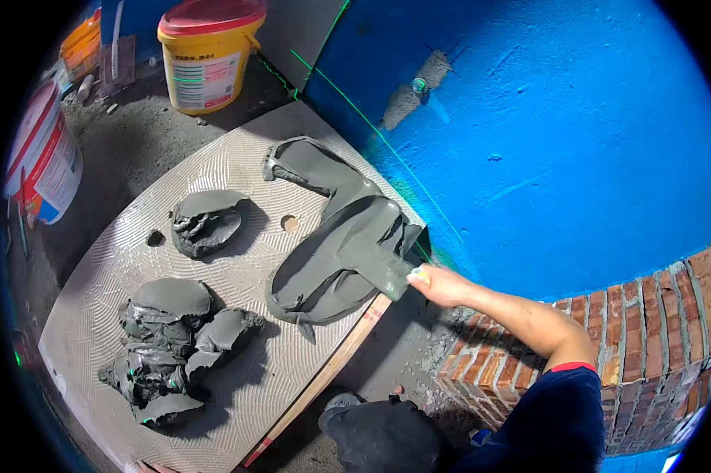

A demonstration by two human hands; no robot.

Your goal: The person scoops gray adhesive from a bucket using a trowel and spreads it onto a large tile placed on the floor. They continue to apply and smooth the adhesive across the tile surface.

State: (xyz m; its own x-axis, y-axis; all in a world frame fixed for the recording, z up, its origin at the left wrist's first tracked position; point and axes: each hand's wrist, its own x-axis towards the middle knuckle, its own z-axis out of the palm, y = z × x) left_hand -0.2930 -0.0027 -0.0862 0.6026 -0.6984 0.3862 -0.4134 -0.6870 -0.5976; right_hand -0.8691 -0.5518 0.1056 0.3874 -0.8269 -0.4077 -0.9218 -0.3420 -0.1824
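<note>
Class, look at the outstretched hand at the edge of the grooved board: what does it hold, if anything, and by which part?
The right hand grips a trowel by its handle end; the mortar-coated blade lies in the grey mortar. The handle itself is hidden.

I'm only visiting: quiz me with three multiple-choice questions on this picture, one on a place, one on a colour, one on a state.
1. Where does the mortar lie?
A. on the board
B. in a bucket
C. on the bricks

2. What colour is the wall?
A. white
B. blue
C. green

3. What is the right hand doing?
A. lying flat and open
B. holding a brick
C. gripping a trowel

Answers:
1 A: the grey heaps sit on the ridged board.
2 B: the wall is painted bright blue.
3 C: the fingers close round the handle of the mortar-covered trowel.
</note>
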